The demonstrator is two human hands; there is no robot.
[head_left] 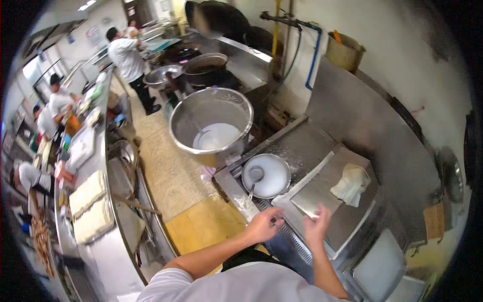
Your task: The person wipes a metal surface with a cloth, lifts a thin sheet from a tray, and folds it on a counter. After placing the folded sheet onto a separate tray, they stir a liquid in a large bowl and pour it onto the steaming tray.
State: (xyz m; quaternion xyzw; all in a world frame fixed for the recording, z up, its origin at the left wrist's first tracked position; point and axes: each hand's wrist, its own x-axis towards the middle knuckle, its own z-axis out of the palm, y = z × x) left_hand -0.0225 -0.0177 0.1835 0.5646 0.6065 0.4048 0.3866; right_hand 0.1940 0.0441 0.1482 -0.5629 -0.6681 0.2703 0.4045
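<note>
My left hand (pixel 264 225) hovers over the front edge of the steel counter with curved fingers and a dark gap between thumb and fingers. To its right, my right hand (pixel 317 227) is raised with thumb and fingers apart, holding nothing visible. Ahead of my left hand, a metal bowl (pixel 276 190) holds white liquid, and a ladle (pixel 256 174) rests in it with its handle toward me. A flat metal sheet (pixel 314 199) lies beyond my hands. On the surface to the right is a crumpled off-white cloth (pixel 351 184).
A large steel pot (pixel 176 128) with white liquid stands beyond the bowl. Woks and a basin (pixel 162 75) line the range behind it. Left across the yellow floor, a counter carries white slabs on trays (pixel 93 221). A person (pixel 128 58) stands farther back; others work at left.
</note>
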